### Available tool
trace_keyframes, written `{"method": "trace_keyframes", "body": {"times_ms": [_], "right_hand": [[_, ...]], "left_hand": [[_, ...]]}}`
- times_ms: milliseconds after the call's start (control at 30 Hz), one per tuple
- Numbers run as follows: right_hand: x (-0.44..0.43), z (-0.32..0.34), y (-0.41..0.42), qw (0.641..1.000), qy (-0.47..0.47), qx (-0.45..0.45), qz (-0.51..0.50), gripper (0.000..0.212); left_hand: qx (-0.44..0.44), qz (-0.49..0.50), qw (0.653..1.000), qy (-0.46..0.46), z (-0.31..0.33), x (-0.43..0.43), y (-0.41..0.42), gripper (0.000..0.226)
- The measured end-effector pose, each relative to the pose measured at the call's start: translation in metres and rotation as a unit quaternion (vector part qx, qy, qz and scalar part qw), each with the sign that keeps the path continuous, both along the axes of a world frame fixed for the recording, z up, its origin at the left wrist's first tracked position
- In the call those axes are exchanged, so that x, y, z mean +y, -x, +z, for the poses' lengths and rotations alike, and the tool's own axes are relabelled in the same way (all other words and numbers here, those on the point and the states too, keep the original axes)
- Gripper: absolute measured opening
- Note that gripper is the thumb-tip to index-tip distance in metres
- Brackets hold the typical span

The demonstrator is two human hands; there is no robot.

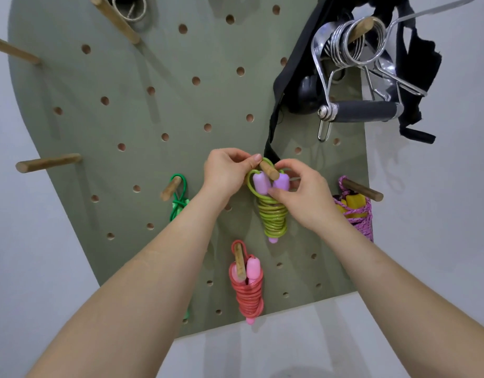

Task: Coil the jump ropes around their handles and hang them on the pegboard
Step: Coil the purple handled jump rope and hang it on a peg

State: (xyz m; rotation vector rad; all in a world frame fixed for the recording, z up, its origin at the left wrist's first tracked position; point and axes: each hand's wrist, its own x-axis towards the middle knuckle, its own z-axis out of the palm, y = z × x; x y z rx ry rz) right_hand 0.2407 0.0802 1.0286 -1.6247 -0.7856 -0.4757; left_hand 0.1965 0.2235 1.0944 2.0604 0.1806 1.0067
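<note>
A glossy lime-green plastic jump rope (pixel 272 218), coiled tight around smooth lilac handles (pixel 268 183), hangs on a round wooden peg (pixel 268 170) at the centre of the sage-green pegboard (pixel 142 110). The left hand (pixel 226 171) pinches its top loop; the right hand (pixel 303 195) grips the handles, hiding part of the coil.

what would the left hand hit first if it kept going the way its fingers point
Probably the peg: the left hand points right, thumb tip almost at it. The green rope loops over that peg, so the loop could come first; depth is unclear.
</note>
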Motion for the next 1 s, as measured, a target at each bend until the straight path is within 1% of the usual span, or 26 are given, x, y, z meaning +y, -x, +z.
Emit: {"method": "trace_keyframes", "body": {"times_ms": [67, 133, 200, 267, 300, 367, 500, 533, 600, 667, 733, 800, 867, 933, 1000], "right_hand": [[0.004, -0.003, -0.003, 0.999, 0.004, -0.027, -0.045, 0.046], [0.008, -0.007, -0.003, 0.996, -0.010, -0.062, -0.064, 0.046], [0.012, -0.011, -0.003, 0.991, -0.017, -0.109, -0.081, 0.037], [0.016, -0.015, -0.003, 0.982, -0.008, -0.152, -0.109, 0.025], [0.017, -0.016, -0.004, 0.978, 0.003, -0.169, -0.125, 0.022], [0.018, -0.014, -0.007, 0.972, 0.031, -0.181, -0.147, 0.022], [0.018, -0.006, -0.014, 0.968, 0.123, -0.157, -0.154, 0.033], [0.017, -0.006, -0.015, 0.971, 0.133, -0.143, -0.139, 0.036], [0.014, -0.006, -0.014, 0.987, 0.118, -0.086, -0.068, 0.044], [0.006, -0.009, -0.008, 0.994, 0.107, -0.034, 0.003, 0.057], [-0.005, -0.016, 0.002, 0.992, 0.124, -0.018, 0.017, 0.066], [-0.018, -0.024, 0.013, 0.992, 0.126, -0.012, -0.002, 0.064], [-0.031, -0.030, 0.027, 0.995, 0.100, 0.005, -0.026, 0.057], [-0.041, -0.035, 0.041, 0.996, 0.077, 0.035, -0.033, 0.049], [-0.051, -0.039, 0.057, 0.994, 0.091, 0.059, -0.024, 0.039]], "left_hand": [[0.002, 0.002, 1.000, -0.022, 0.005, -0.001, 0.000, 0.014], [-0.017, 0.008, 0.997, -0.074, 0.007, -0.004, 0.001, 0.014], [-0.033, 0.022, 0.990, -0.134, 0.005, -0.008, 0.004, 0.010], [-0.035, 0.036, 0.984, -0.171, 0.005, -0.008, 0.006, 0.003], [-0.030, 0.045, 0.982, -0.181, 0.006, -0.007, 0.005, 0.003], [-0.011, 0.068, 0.980, -0.189, 0.008, -0.004, 0.001, 0.009], [-0.003, 0.118, 0.978, -0.173, 0.006, -0.002, -0.009, 0.016], [-0.006, 0.131, 0.977, -0.167, 0.005, -0.003, -0.011, 0.017], [-0.007, 0.151, 0.976, -0.154, 0.002, -0.006, -0.013, 0.017], [-0.005, 0.153, 0.977, -0.147, -0.002, -0.008, -0.011, 0.016], [-0.016, 0.131, 0.980, -0.151, -0.009, -0.010, -0.003, 0.016], [-0.052, 0.101, 0.982, -0.148, -0.019, -0.012, 0.010, 0.017], [-0.093, 0.074, 0.986, -0.121, -0.030, -0.011, 0.029, 0.015], [-0.106, 0.031, 0.992, -0.069, -0.040, -0.009, 0.050, 0.015], [-0.094, -0.024, 0.995, -0.001, -0.050, -0.009, 0.077, 0.016]]}}
